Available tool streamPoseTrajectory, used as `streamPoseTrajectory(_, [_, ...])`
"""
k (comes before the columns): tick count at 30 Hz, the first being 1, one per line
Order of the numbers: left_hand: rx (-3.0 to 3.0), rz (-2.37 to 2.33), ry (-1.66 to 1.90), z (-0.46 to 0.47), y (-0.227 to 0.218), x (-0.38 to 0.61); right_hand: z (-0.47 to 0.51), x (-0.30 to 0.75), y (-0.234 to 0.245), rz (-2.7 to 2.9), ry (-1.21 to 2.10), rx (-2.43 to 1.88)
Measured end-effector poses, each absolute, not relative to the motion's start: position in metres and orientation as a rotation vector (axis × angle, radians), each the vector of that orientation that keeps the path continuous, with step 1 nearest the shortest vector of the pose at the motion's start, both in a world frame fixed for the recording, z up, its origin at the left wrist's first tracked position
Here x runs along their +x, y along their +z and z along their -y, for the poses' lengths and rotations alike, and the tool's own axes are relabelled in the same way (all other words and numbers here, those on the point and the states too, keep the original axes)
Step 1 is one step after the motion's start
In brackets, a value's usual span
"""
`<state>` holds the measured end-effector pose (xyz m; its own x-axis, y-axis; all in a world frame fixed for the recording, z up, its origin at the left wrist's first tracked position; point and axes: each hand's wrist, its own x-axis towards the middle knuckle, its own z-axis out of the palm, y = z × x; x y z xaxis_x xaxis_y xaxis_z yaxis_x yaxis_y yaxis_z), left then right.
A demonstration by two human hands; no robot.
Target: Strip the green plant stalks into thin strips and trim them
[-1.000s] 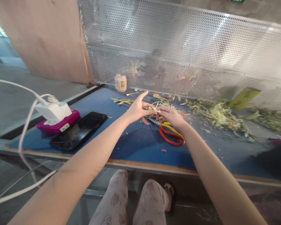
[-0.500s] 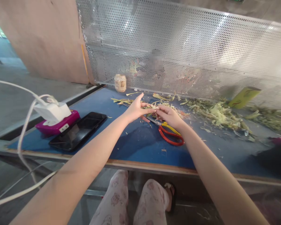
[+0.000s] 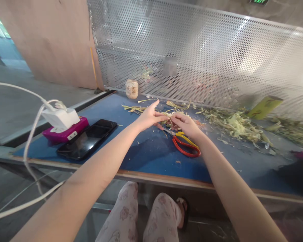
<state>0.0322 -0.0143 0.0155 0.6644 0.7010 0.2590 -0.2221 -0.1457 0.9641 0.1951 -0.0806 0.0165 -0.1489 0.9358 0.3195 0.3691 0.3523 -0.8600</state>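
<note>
My left hand (image 3: 149, 117) is over the middle of the blue table, one digit raised and another stretched toward my right hand. My right hand (image 3: 185, 123) is closed in a pinch. Their fingertips meet on a thin, pale plant strip (image 3: 170, 119), mostly hidden by the fingers. Just below my right hand lie scissors (image 3: 185, 148) with one red and one yellow handle loop, their blades pointing up-left beneath the hands. Dry, yellowish plant strips (image 3: 135, 109) spread on the table behind my fingers.
A larger heap of pale green shreds (image 3: 238, 126) lies to the right, near a yellow-green block (image 3: 265, 107). On the left are a black phone (image 3: 88, 139) and a magenta power strip (image 3: 65, 132) with a white charger. A jar-like container (image 3: 131, 89) stands before the perforated metal panel (image 3: 192, 50).
The view has shifted slightly. My left fingers have drawn closer together at the plant strip, and my right hand keeps its pinch. The scissors have stayed in place on the table.
</note>
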Motion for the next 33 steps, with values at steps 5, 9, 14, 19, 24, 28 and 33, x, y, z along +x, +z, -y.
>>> streamPoseTrajectory(5, [1.516, -0.426, 0.858, 0.0176, 0.0182, 0.0322, 0.0821, 0.1959, 0.0179, 1.736, 0.762, -1.139])
streamPoseTrajectory(9, [1.561, -0.463, 0.909, 0.0188, 0.0175, 0.0336, 0.0829, 0.1956, 0.0181, 1.762, 0.762, -1.136])
streamPoseTrajectory(14, [1.597, -0.516, 0.926, 0.0188, 0.0166, 0.0349, 0.0852, 0.1951, 0.0223, 1.797, 0.706, -1.136])
streamPoseTrajectory(19, [1.540, -0.517, 0.936, 0.0207, 0.0177, 0.0369, 0.0877, 0.1940, 0.0245, 1.814, 0.618, -1.141])
streamPoseTrajectory(24, [1.512, -0.528, 0.924, 0.0217, 0.0191, 0.0374, 0.0866, 0.1933, 0.0224, 1.803, 0.559, -1.150])
streamPoseTrajectory(28, [1.541, -0.531, 0.956, 0.0214, 0.0203, 0.0368, 0.0869, 0.1915, 0.0247, 1.747, 0.598, -1.145])
streamPoseTrajectory(33, [1.520, -0.505, 0.991, 0.0221, 0.0206, 0.0368, 0.0874, 0.1925, 0.0268, 1.680, 0.581, -1.152])
